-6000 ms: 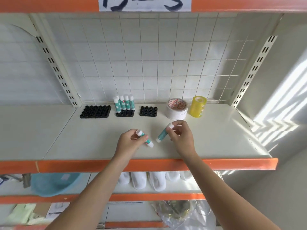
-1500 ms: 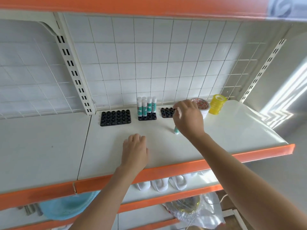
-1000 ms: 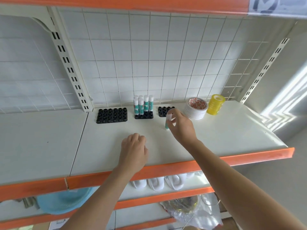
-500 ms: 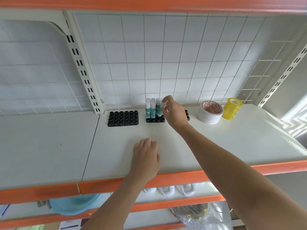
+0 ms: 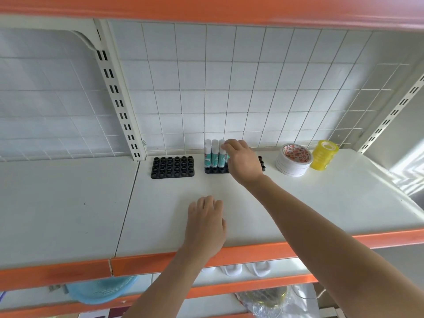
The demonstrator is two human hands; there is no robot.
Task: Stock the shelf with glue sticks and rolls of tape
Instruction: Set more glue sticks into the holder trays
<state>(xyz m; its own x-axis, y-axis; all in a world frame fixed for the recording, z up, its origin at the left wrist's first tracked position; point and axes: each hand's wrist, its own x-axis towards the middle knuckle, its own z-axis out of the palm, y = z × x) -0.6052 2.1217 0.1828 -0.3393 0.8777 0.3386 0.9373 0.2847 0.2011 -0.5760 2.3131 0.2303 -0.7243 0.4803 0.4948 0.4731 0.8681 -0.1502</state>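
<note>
Several teal-and-white glue sticks [image 5: 214, 154] stand upright in the middle black holder [image 5: 215, 170] at the back of the white shelf [image 5: 321, 203]. My right hand [image 5: 244, 162] reaches over that holder and pinches the white cap of the rightmost glue stick, which stands at the holder's right side. My hand hides its lower part. My left hand [image 5: 205, 223] rests palm-down on the shelf near the front edge, fingers straight. A white tape roll stack [image 5: 293, 160] and a yellow tape roll [image 5: 324, 154] stand to the right.
A wider black holder [image 5: 172, 167] lies left of the middle one, and a third holder [image 5: 262, 162] is mostly hidden behind my right wrist. A slotted upright [image 5: 119, 99] and wire grid back the shelf. Below the orange edge [image 5: 252, 251] hang a blue basket [image 5: 101, 290] and white items.
My right hand carried a glue stick from the shelf surface to the middle holder and now holds it upright there. My left hand stayed resting on the shelf.
</note>
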